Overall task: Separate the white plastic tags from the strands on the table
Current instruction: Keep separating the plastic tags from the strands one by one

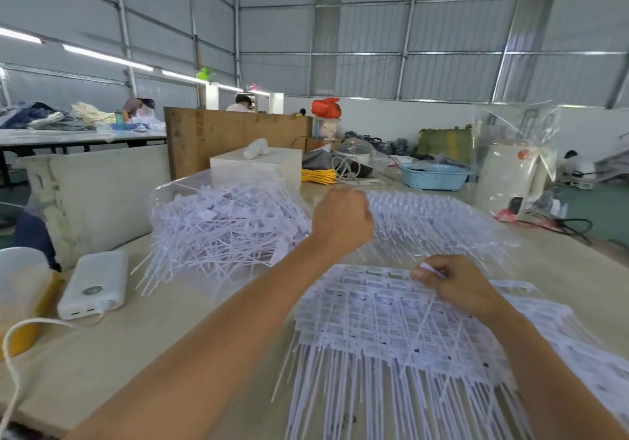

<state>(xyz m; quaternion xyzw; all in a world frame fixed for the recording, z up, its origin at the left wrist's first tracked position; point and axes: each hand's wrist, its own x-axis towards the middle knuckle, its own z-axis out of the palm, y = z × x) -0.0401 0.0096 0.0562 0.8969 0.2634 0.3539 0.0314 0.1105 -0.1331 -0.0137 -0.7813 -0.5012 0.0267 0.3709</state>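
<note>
left hand point(340, 219) fisted, contents unclear | right hand point(459, 286) pinches white tag point(429, 268)

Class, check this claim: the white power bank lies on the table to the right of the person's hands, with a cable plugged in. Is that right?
Not quite. The head view shows the power bank to the left of both hands, near the table's left edge. The plugged-in cable is correct.

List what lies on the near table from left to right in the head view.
Yellow-and-white container → white power bank → heap of loose tags → left hand → right hand, pinching a tag on the sheet of tags.
</note>
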